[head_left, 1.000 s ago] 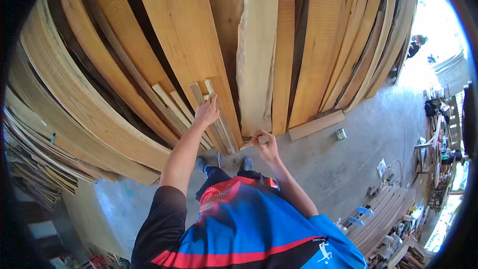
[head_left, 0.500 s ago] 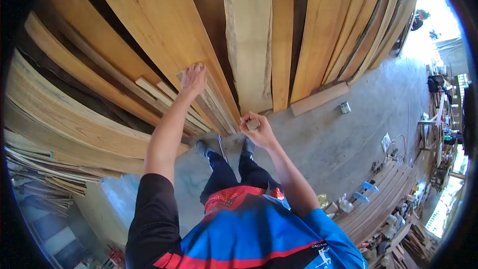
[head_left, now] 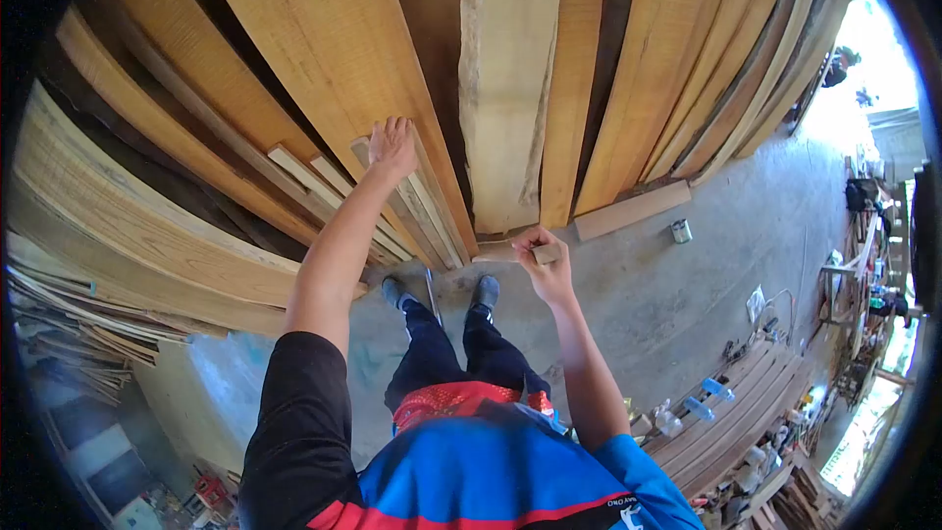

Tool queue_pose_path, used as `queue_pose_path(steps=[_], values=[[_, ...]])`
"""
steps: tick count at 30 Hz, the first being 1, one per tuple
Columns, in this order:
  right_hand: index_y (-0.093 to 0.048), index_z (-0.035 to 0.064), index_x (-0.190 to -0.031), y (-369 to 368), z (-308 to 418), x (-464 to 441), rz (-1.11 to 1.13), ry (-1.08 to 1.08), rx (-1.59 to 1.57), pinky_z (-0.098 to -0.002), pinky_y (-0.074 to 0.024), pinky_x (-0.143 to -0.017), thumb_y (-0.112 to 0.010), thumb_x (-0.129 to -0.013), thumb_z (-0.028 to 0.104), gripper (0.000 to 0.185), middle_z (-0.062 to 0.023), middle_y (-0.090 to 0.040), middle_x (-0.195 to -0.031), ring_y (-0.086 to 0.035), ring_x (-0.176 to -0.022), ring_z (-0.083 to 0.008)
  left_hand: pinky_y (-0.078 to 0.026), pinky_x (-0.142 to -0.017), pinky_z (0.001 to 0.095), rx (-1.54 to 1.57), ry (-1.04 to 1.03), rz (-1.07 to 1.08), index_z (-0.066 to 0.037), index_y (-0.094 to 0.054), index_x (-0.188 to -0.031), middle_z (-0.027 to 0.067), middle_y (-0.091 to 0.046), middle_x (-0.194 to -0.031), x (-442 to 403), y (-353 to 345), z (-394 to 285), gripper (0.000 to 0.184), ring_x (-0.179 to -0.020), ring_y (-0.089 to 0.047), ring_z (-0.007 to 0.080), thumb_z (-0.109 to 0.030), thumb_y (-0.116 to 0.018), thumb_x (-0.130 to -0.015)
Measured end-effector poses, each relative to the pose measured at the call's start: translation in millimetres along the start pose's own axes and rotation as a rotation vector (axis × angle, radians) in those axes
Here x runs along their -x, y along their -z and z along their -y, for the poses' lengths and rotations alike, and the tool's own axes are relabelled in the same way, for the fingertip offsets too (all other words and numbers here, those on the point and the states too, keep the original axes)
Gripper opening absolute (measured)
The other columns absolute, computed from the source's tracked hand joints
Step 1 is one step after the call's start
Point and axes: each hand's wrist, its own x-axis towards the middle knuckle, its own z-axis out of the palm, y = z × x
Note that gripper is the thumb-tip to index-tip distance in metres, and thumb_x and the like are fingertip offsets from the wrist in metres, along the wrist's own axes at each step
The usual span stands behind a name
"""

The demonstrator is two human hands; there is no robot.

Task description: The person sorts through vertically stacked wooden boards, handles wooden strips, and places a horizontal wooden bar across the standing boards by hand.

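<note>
My left hand [head_left: 392, 149] is closed over the upper ends of some narrow wooden strips [head_left: 432, 201], which lean against a wide orange-brown board [head_left: 314, 29]. In my right hand [head_left: 551, 275] is a wooden stick [head_left: 546, 253], its squarish cut end facing up toward me. A pale length of wood [head_left: 496, 251] shows to the left of that fist, and I cannot tell whether it is the same piece. Shorter strips [head_left: 304, 177] lean just left of my left hand. A pale board with a rough edge [head_left: 510, 88] stands beyond my right hand.
Tall boards [head_left: 648, 69] lean in a row ahead, and more [head_left: 147, 196] curve round to the left. A flat plank [head_left: 633, 209] and a small can [head_left: 681, 231] sit on the concrete floor [head_left: 628, 304]. A slatted wooden bench [head_left: 726, 422] stands at right.
My right hand has moved right and slightly down, tilting the stick, and is farther from the leaning strips. My left hand stays on the strip tops.
</note>
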Motion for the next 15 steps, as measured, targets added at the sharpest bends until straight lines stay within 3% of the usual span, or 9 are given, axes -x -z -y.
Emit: queue_pose_path(steps=[3,6,8,12,14,15], values=[[-0.055,0.0027,-0.078,11.6,-12.9,3.1,-0.012,-0.006,-0.016,-0.0247,-0.0393,-0.066,-0.067,-0.079,0.008,0.014,0.0007,-0.056,-0.074,-0.048,-0.072,-0.0082,-0.026,-0.111,0.0495,-0.012,0.103,0.107,-0.003,-0.042,-0.142,0.0102,-0.050,-0.136,-0.5,18.4,-18.3,0.066,-0.129,-0.042,0.0251,-0.033,-0.057,-0.085],[-0.055,0.0034,-0.078,16.4,-10.5,5.2,-0.027,0.027,-0.034,-0.0250,-0.0382,-0.064,-0.068,-0.080,0.009,0.014,0.0021,-0.054,-0.074,-0.047,-0.071,-0.0078,-0.021,-0.115,0.0525,0.117,0.165,-0.092,-0.004,-0.042,-0.143,0.0124,-0.048,-0.142,28.6,23.5,-38.5,0.065,-0.134,-0.040,0.0278,-0.036,-0.052,-0.088],[-0.055,0.0037,-0.079,20.3,-18.0,5.5,-0.038,0.002,0.004,-0.0247,-0.0379,-0.063,-0.069,-0.080,0.010,0.014,0.0021,-0.054,-0.073,-0.047,-0.071,-0.0074,-0.021,-0.115,0.0540,0.369,0.137,-0.055,-0.007,-0.046,-0.141,0.0152,-0.051,-0.141,61.9,16.4,-45.4,0.061,-0.134,-0.043,0.0301,-0.040,-0.051,-0.090],[-0.054,0.0041,-0.082,10.2,-13.5,-11.0,-0.039,0.011,-0.116,-0.0246,-0.0426,-0.064,-0.065,-0.082,0.005,0.011,-0.0002,-0.056,-0.074,-0.052,-0.070,-0.0087,-0.033,-0.109,0.0529,0.553,0.176,0.079,-0.014,-0.059,-0.130,0.0175,-0.063,-0.124,163.3,-22.2,-35.6,0.055,-0.122,-0.056,0.0317,-0.049,-0.054,-0.089],[-0.054,0.0033,-0.085,4.8,-16.3,-25.0,-0.030,0.032,-0.158,-0.0257,-0.0450,-0.065,-0.061,-0.084,0.002,0.008,-0.0016,-0.058,-0.076,-0.055,-0.070,-0.0101,-0.037,-0.105,0.0547,0.690,0.293,0.380,-0.020,-0.065,-0.123,0.0168,-0.067,-0.118,213.9,-21.0,-4.9,0.050,-0.118,-0.060,0.0319,-0.054,-0.054,-0.089],[-0.054,0.0035,-0.085,-1.1,-13.8,-32.6,-0.035,0.033,-0.132,-0.0258,-0.0449,-0.066,-0.061,-0.084,0.001,0.007,-0.0019,-0.058,-0.076,-0.055,-0.070,-0.0103,-0.039,-0.105,0.0528,0.734,0.338,0.413,-0.022,-0.066,-0.122,0.0162,-0.068,-0.117,236.8,-58.2,11.2,0.048,-0.117,-0.061,0.0319,-0.055,-0.054,-0.089]])
